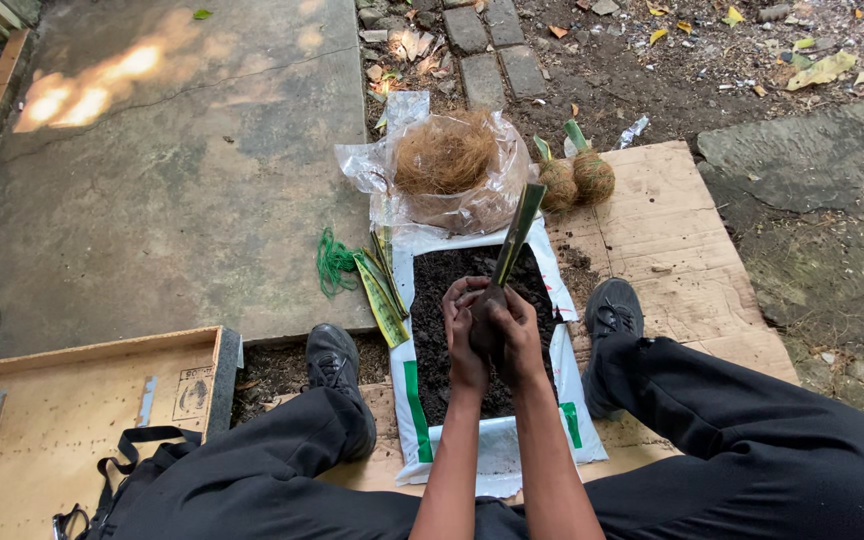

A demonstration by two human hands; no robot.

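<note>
My left hand [465, 335] and my right hand [520, 335] are cupped together around a dark ball of soil [485, 322] at the base of a long green leaf cutting [515, 237] that points up and away. Both hands hover over an open white sack of dark soil [452, 275] lying between my feet. Beside the sack, to the left, lie a few more green-and-yellow leaf cuttings [380, 290] and a bundle of green string [334, 262].
A clear plastic bag of brown coconut fibre [447, 158] sits beyond the sack. Two fibre-wrapped balls with leaves [577, 178] rest on the cardboard sheet [677, 250]. My black shoes [332, 358] flank the sack. A wooden board [72, 410] and a black bag [142, 455] lie at left.
</note>
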